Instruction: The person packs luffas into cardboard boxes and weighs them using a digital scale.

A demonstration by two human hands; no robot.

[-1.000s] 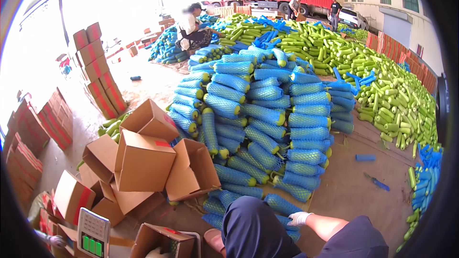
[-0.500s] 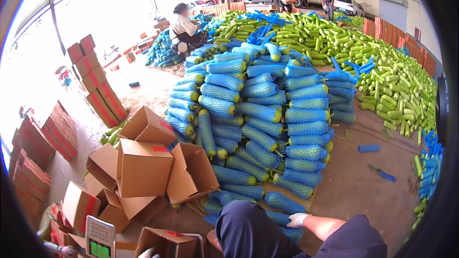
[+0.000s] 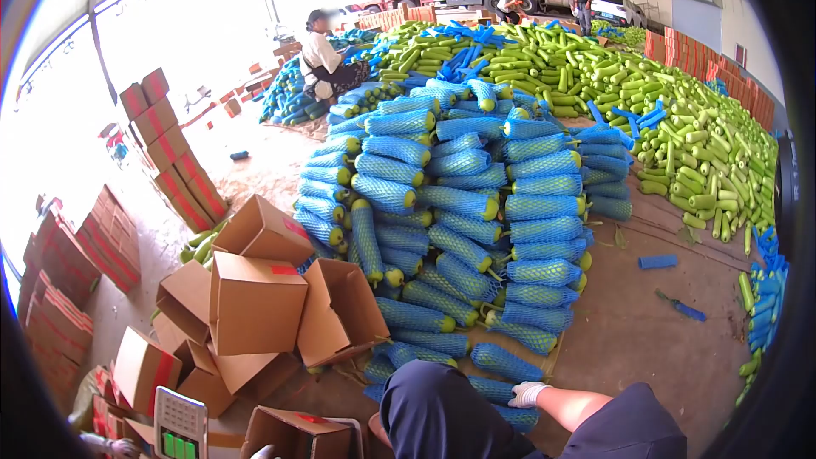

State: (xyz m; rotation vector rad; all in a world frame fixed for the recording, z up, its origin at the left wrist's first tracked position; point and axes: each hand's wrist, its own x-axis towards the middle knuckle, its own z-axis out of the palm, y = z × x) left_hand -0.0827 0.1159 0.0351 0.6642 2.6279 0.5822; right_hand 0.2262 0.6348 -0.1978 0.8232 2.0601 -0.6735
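Reaching low with our white-gloved right hand (image 3: 527, 393), fingers curled on a blue foam-netted green gourd (image 3: 503, 361) at the foot of the stacked pile of netted gourds (image 3: 459, 204); we judge a pick is under way, calling for a firm lift; our left hand (image 3: 263, 452) barely shows, its grip untellable, beside an open brown cardboard box (image 3: 297, 432); our knee (image 3: 433, 412) crowds the reach.

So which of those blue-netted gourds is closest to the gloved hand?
The netted gourd lying alone at the pile's near edge, just above the right hand; the hand isn't touching it. The others sit higher in the stack.
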